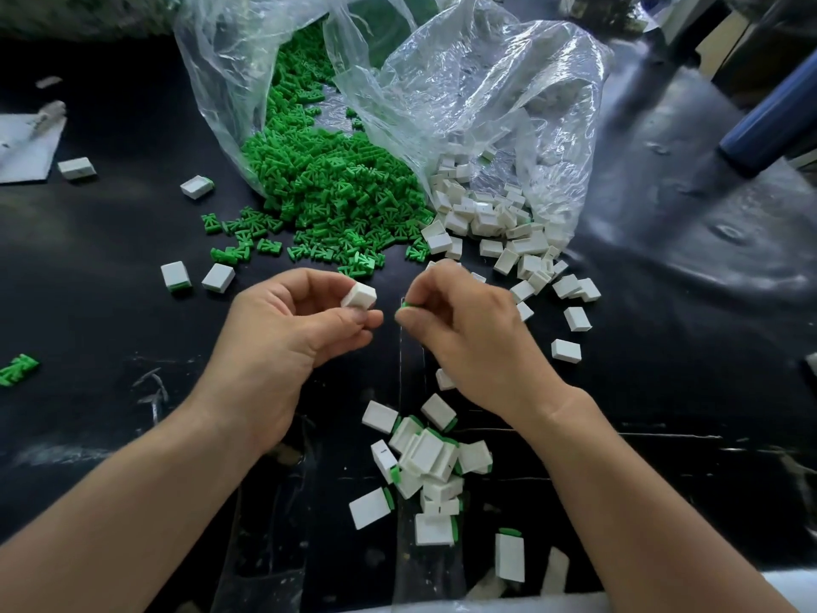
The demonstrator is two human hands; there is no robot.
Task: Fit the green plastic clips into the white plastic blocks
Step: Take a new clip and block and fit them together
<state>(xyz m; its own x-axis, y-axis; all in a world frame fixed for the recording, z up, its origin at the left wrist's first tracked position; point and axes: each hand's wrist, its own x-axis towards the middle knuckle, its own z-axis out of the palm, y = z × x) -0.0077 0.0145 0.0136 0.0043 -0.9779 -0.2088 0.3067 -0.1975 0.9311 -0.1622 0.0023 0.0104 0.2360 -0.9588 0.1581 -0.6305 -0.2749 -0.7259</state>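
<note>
My left hand (283, 329) pinches a white plastic block (359, 296) between thumb and fingers at the table's centre. My right hand (468, 334) sits just to its right, its fingertips closed on a green plastic clip (407, 307), of which only an edge shows. A small gap separates block and clip. Behind the hands, a heap of green clips (327, 183) spills from a clear bag, and a heap of white blocks (495, 223) spills from a second clear bag.
Blocks with green clips fitted (429, 457) lie in a pile near me, between my forearms. Loose blocks lie at the left (177, 276) and right (566, 350). The table has a black cover (110, 241). A blue tube (769, 126) stands at the far right.
</note>
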